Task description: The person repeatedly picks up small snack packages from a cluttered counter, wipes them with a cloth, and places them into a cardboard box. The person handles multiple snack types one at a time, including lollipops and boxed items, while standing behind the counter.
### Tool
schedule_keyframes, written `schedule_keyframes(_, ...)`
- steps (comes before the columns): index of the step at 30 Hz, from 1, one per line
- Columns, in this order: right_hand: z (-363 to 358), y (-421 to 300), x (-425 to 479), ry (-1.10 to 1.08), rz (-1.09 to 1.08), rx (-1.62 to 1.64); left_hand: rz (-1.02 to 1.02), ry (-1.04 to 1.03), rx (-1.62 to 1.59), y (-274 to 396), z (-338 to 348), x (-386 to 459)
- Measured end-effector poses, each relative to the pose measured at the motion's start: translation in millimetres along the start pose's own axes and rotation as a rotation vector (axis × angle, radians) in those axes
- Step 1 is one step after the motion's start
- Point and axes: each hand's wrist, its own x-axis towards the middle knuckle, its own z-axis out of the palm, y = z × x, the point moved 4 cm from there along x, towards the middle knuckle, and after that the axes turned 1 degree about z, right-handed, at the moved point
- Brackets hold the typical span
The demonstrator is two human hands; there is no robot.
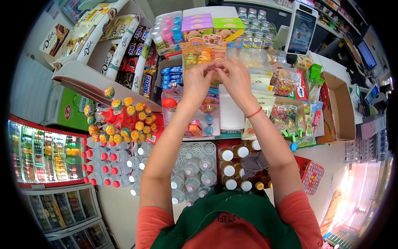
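Observation:
My left hand (pixel 198 80) and my right hand (pixel 235 75) are raised over the counter display, their bent fingertips meeting. Whatever may be pinched between the fingertips is too small or hidden to tell. A display box (pixel 190 55) of colourful round candies stands just beyond them, partly covered by my hands. To the left of my left hand lie blue candy packs (pixel 171 74) in a box. Below the wrists sits a pink-edged tray (pixel 183 130) with small toys and balls. A bare white box surface (pixel 230 115) shows between my forearms.
At left are a lollipop stand (pixel 119 117) and a chocolate rack (pixel 90 46). Several bottled drinks (pixel 192 177) stand low before me. Glass jars (pixel 257 40), a screen terminal (pixel 301 29), bagged snacks (pixel 284 81) and a cardboard box (pixel 340 109) line the right side.

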Motion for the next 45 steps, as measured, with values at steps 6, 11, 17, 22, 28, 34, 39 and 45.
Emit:
schedule_keyframes(6,-48.7,14.7,-38.6,0.043,0.102,-0.003,0.059,-0.106,-0.063,28.9,40.1,-25.1)
schedule_keyframes(11,-96.8,17.8,-70.7,0.053,0.166,-0.046,0.09,-0.172,-0.109,57.0,72.6,-48.9)
schedule_keyframes(17,-140.6,33.0,-108.9,0.071,0.24,-0.091,0.094,-0.251,-0.147,78.4,117.5,-80.6)
schedule_keyframes(22,-166.6,50.5,-138.2,0.059,0.288,-0.121,0.022,-0.341,-0.175,95.0,148.0,-104.1)
schedule_keyframes(28,-182.9,74.9,-169.6,0.008,0.34,-0.11,-0.09,-0.435,-0.153,85.8,186.3,-130.4)
schedule_keyframes(34,-188.1,100.2,-191.7,-0.028,0.338,-0.163,-0.191,-0.447,-0.073,72.0,210.9,-147.0)
schedule_keyframes(39,-186.4,119.4,-203.7,-0.073,0.345,-0.148,-0.209,-0.466,0.079,73.0,220.5,-152.3)
schedule_keyframes(45,-185.9,132.7,-209.7,-0.064,0.287,-0.205,-0.193,-0.435,0.169,56.2,237.2,-158.6)
